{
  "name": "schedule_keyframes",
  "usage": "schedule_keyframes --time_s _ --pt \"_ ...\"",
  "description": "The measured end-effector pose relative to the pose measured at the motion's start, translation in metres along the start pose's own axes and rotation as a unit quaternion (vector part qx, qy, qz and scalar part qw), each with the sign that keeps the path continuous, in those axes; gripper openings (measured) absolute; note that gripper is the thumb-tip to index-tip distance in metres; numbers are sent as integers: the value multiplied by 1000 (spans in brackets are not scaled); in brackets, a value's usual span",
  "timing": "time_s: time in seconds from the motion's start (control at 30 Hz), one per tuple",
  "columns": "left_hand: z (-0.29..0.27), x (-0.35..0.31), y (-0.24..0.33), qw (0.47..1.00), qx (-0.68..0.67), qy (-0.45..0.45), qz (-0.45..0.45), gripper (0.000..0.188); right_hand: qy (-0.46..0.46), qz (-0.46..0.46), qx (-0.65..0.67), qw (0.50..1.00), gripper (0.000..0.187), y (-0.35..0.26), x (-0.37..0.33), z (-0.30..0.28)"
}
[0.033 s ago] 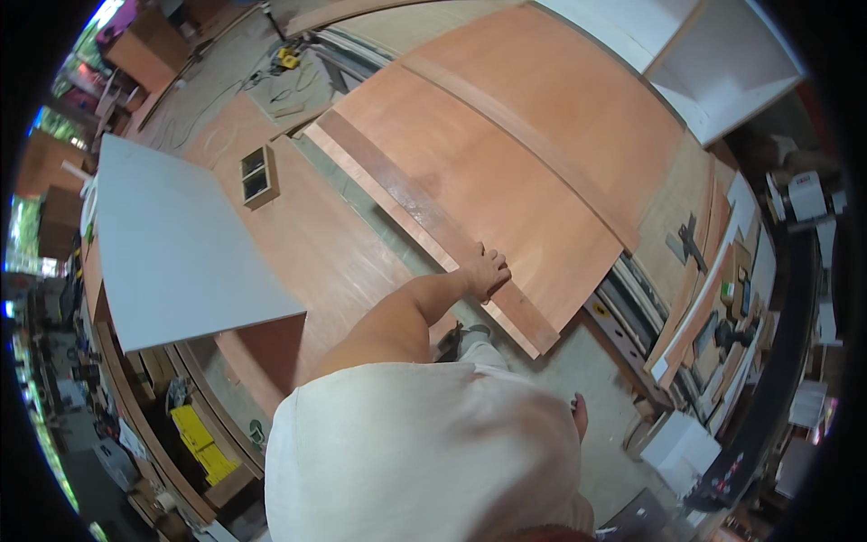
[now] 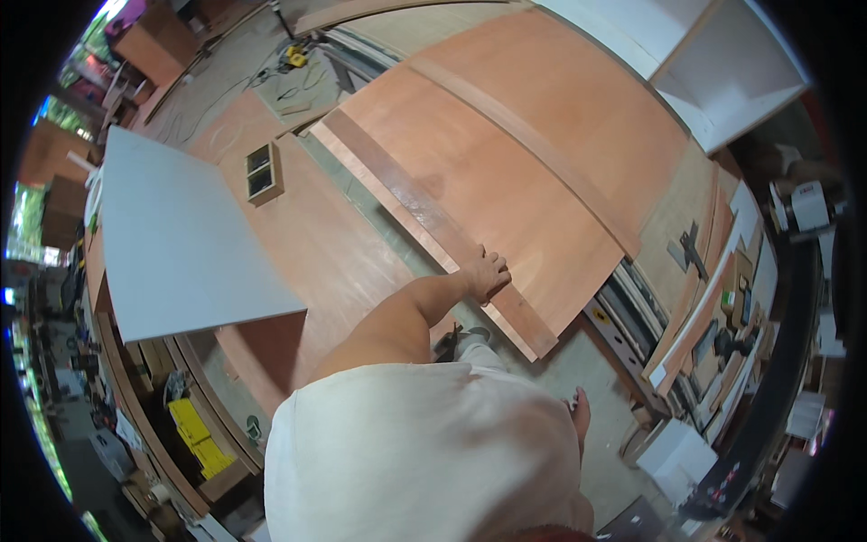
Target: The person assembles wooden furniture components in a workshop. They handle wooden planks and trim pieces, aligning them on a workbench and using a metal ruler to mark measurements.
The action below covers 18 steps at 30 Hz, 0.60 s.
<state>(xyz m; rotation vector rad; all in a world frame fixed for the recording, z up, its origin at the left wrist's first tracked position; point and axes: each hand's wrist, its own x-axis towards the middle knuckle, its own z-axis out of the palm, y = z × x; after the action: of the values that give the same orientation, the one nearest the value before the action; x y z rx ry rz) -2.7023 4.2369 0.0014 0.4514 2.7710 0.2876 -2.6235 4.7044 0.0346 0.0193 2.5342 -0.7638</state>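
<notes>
My left hand is closed over a long reddish wooden strip, near its right end, with the fingers curled over its upper face. The strip lies along the near edge of a large plywood sheet. A second, thinner wooden strip runs roughly parallel to it farther across the sheet. At the right side of my white shirt, my right hand hangs low and is partly hidden by the shirt. Its visible fingers are apart, and I see nothing in them.
On the left, a pale grey panel stands beside a low plywood sheet bearing a small two-compartment wooden box. Tools and wood offcuts lie at the right. A white cabinet stands far right.
The view has shifted slightly. A little more of my right hand's fingers shows beside the shirt. My left hand stays on the wooden strip.
</notes>
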Motion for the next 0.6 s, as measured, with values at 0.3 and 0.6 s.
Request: schedule_keyframes --time_s 0.3,0.6 --pt "0 4 20 998 35 6 -54 73 -114 -319 -254 906 91 -108 104 -3" --pt "3 8 49 987 22 16 -157 79 -145 -442 -301 833 85 -82 159 21"
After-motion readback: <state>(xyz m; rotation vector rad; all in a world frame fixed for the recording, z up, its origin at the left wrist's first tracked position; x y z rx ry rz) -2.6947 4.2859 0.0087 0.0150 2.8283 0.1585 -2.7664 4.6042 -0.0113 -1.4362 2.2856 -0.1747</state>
